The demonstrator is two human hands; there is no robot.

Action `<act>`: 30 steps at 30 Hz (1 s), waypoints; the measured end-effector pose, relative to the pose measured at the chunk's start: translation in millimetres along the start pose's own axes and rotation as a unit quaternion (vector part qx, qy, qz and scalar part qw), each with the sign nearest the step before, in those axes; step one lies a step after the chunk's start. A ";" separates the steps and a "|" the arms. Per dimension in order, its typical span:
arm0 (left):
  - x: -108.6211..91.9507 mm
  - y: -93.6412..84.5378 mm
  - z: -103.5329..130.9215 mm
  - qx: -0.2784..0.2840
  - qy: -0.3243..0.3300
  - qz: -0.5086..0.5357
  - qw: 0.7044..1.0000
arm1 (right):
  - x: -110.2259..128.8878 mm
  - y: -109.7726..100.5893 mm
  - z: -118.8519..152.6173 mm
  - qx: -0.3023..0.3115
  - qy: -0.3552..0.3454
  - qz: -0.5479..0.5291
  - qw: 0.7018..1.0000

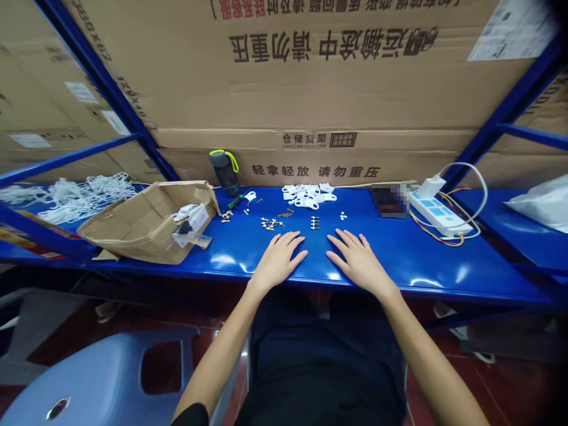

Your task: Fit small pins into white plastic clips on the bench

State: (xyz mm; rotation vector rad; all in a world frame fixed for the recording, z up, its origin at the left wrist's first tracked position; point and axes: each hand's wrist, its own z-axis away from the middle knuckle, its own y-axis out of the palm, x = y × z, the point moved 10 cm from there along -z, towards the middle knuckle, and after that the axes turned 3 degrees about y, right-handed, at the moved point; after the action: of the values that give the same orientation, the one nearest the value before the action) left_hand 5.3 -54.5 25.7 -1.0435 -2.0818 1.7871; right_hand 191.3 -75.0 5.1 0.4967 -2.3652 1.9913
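Observation:
Both hands rest palm down near the front edge of the blue table (390, 266). My left hand (278, 258) lies with its fingers spread, holding nothing, just below a scatter of small metal and white parts (271, 223). My right hand (355, 258) is also flat with fingers apart and nothing in it. Between and beyond the hands, a few small pins with white collars (315, 223) lie in a short column. White plastic pieces (308, 195) form a pile farther back. Tiny white bits (343, 216) sit beyond my right hand.
An open cardboard box (133, 222) stands at the left, with a dark bottle (226, 174) and a green-handled tool (236, 200) near it. White cords (84, 195) lie farther left. A power strip (439, 213) with cables is at the right. A blue stool (102, 367) stands lower left.

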 end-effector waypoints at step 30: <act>9.6 -8.9 3.9 -0.083 -0.027 0.046 0.995 | 28.3 12.9 -52.2 0.008 -0.036 -0.054 0.998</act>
State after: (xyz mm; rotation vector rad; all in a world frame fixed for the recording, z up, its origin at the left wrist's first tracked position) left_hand -7.2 -51.8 30.2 -1.1649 -2.2834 1.7246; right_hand 151.1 -29.6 8.6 0.6931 -2.3106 1.9794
